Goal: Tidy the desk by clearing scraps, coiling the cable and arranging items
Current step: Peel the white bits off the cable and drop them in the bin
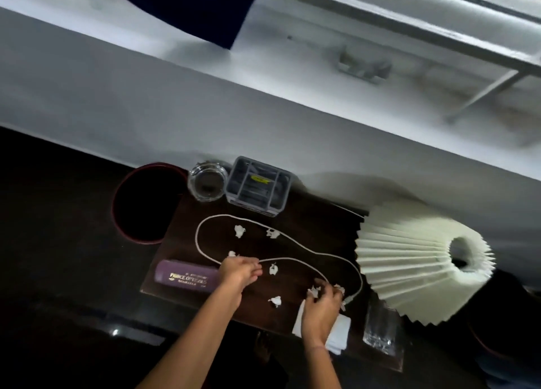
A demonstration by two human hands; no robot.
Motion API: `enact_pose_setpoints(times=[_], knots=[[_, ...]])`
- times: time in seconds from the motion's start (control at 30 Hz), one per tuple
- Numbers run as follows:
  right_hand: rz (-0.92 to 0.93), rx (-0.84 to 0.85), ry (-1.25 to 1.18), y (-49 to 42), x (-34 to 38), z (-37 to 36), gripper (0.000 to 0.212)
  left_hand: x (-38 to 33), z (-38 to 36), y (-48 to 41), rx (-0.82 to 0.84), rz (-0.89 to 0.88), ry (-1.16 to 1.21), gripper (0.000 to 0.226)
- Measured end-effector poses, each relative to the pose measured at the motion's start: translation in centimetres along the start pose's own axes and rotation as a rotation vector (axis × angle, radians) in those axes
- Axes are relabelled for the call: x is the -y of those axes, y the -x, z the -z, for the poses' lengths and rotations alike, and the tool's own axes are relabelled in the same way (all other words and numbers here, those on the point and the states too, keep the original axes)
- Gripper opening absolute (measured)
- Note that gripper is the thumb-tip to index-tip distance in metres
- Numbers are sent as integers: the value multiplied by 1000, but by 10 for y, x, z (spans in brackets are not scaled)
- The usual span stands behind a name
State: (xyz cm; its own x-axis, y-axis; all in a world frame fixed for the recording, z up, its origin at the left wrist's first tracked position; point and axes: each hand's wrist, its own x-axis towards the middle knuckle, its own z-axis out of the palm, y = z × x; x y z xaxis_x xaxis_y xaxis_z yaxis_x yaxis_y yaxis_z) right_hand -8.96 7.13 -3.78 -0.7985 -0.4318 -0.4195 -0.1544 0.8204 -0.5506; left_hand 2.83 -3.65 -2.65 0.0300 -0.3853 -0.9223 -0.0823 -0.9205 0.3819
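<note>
Fingers of my right hand [322,306] are curled down over a crumpled paper scrap [313,291] at the near right of the counter [187,213], pinching it, with another white bit showing just past my knuckles; how firmly I have either one I cannot tell. Under that wrist lies a white folded sheet [339,330], and to its right a clear plastic packet [380,327] at the counter's near right edge.

My left hand [238,271] sits further left, fingers [254,267] drawn together right at the white cable [202,248] where its loop bends back; they seem to touch it, though a small scrap [232,254] lies just beside them, so which I am pinching is unclear. A purple case [187,277] lies left of that hand.

I judge the scrap clearing is the step in hand, barely begun: loose scraps remain between my hands [275,300] and [273,269], and further off inside the cable's loop [239,231] and [272,233]. The cable sprawls uncoiled across the middle, running right toward the pleated lampshade [409,262].

Next I need to gather the pieces into one palm and carry them to the dark red-rimmed bin [117,201] at the far left, without dragging the cable. At the far edge stand a glass ashtray [207,183] and a grey organiser tray [281,198].
</note>
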Motion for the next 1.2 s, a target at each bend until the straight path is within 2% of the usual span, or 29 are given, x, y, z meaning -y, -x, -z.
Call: enact_pose_setpoints(times=[0.13, 0.47, 0.67, 0.83, 1.0, 1.2], knots=[[56, 50, 68, -10, -11, 1, 25, 9, -18, 5, 4, -11, -62, 20], [25, 73, 178, -24, -18, -7, 15, 22, -39, 6, 21, 3, -138, 23], [-40, -14, -111, -16, 1, -7, 20, 25, -44, 6, 46, 19, -125, 27], [-78, -41, -375, -1, 39, -17, 30, 15, -43, 11, 112, 28, 27, 26], [-48, 12, -476, 8, 60, -25, 26, -4, -29, 14, 170, 30, 234, 6], [107, 149, -536, 26, 84, -42, 22, -27, 6, 9, 90, -25, 294, 7]])
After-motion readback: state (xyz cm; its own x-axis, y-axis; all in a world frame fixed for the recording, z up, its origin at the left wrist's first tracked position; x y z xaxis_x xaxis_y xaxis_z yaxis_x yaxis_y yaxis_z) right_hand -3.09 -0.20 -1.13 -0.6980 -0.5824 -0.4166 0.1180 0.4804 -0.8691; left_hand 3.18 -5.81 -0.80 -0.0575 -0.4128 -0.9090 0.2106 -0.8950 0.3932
